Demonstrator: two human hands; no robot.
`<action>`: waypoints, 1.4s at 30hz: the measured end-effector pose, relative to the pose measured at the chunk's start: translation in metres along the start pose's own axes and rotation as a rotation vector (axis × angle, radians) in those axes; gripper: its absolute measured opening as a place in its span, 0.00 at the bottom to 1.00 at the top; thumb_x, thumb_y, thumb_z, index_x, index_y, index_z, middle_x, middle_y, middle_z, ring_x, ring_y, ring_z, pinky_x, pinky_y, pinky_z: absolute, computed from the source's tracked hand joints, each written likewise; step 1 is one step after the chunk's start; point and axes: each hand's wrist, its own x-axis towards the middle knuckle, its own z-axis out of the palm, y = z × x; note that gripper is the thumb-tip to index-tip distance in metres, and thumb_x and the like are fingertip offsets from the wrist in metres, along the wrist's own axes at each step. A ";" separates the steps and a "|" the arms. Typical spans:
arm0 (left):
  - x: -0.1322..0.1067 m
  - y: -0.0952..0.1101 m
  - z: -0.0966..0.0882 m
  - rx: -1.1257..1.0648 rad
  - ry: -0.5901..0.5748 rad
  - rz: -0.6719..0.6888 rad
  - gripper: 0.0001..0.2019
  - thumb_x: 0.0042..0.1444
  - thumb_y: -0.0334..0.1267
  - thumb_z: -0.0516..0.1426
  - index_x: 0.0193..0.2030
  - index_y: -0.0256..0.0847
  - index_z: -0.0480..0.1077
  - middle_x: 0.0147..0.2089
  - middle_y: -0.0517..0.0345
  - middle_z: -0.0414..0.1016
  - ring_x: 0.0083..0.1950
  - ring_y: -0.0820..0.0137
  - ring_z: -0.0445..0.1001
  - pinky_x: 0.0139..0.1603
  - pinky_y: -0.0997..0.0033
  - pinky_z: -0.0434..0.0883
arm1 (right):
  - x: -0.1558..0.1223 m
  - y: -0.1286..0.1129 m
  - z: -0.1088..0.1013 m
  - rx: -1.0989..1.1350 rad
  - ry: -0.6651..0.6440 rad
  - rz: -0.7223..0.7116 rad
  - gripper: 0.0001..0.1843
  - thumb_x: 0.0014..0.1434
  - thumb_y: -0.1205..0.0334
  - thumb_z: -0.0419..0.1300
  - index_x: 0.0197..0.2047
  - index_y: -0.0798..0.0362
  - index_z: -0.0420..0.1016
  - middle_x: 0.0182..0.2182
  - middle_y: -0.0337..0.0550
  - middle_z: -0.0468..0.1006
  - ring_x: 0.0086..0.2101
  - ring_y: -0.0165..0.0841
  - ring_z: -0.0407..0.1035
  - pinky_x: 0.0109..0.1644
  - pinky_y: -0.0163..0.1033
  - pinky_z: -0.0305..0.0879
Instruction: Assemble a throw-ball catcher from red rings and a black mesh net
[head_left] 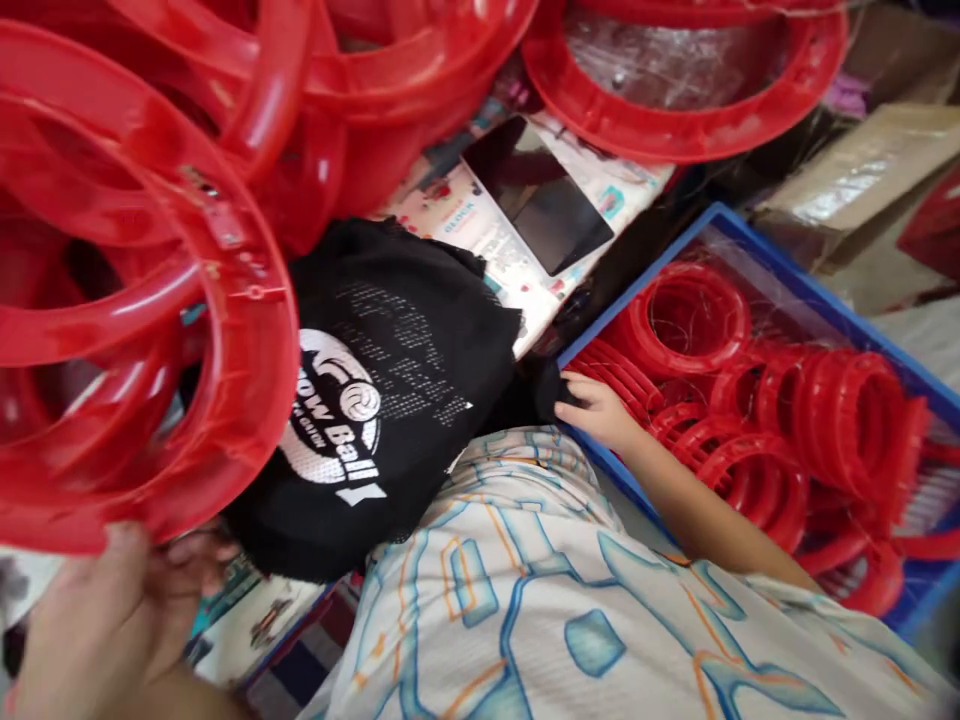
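My left hand is closed on the lower rim of a large red plastic ring, its thumb on the rim. Small metal-looking parts and moulded ribs show on the ring's inner side. My right hand is beside the near corner of a blue crate, its fingers bent on a dark bit of cloth. A black printed cloth with white lettering lies over my lap, between my hands. That dark bit seems to join it, though shadow blurs the border.
More large red rings are piled at the upper left, another at the top. A dark tablet or phone lies on a patterned tabletop. At right, a blue crate holds several smaller red rings; cardboard is behind it.
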 end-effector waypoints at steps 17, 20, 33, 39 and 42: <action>-0.030 -0.036 -0.001 0.151 0.398 0.118 0.18 0.62 0.52 0.54 0.28 0.42 0.69 0.20 0.65 0.72 0.23 0.69 0.73 0.24 0.73 0.70 | 0.055 -0.170 0.044 -0.126 -0.294 -0.630 0.01 0.60 0.68 0.61 0.36 0.54 0.72 0.42 0.46 0.69 0.45 0.30 0.67 0.48 0.35 0.69; -0.035 -0.035 -0.002 0.272 0.361 0.052 0.18 0.60 0.52 0.56 0.26 0.41 0.70 0.20 0.63 0.72 0.22 0.69 0.71 0.24 0.73 0.67 | 0.061 -0.190 0.057 -0.347 -0.261 -0.808 0.05 0.58 0.72 0.59 0.36 0.53 0.69 0.39 0.45 0.70 0.41 0.31 0.68 0.45 0.36 0.71; -0.030 -0.031 -0.015 -0.548 0.338 0.101 0.26 0.38 0.40 0.73 0.46 0.42 0.73 0.31 0.67 0.80 0.27 0.76 0.78 0.30 0.78 0.79 | 0.096 -0.213 0.080 -0.504 -0.313 -0.954 0.10 0.57 0.75 0.60 0.32 0.53 0.62 0.44 0.48 0.71 0.44 0.34 0.70 0.46 0.39 0.74; -0.019 -0.010 0.013 -0.652 0.224 0.223 0.23 0.45 0.39 0.70 0.49 0.41 0.73 0.33 0.65 0.80 0.28 0.76 0.78 0.31 0.79 0.80 | 0.091 -0.233 0.076 -0.461 -0.355 -0.969 0.14 0.57 0.77 0.58 0.29 0.53 0.58 0.45 0.46 0.69 0.47 0.32 0.68 0.53 0.38 0.72; -0.012 -0.007 0.027 -0.472 0.096 0.249 0.22 0.51 0.42 0.66 0.52 0.40 0.70 0.36 0.61 0.80 0.34 0.70 0.81 0.34 0.71 0.82 | 0.093 -0.238 0.071 -0.498 -0.336 -0.957 0.14 0.57 0.77 0.58 0.29 0.53 0.58 0.44 0.46 0.69 0.46 0.32 0.68 0.51 0.38 0.73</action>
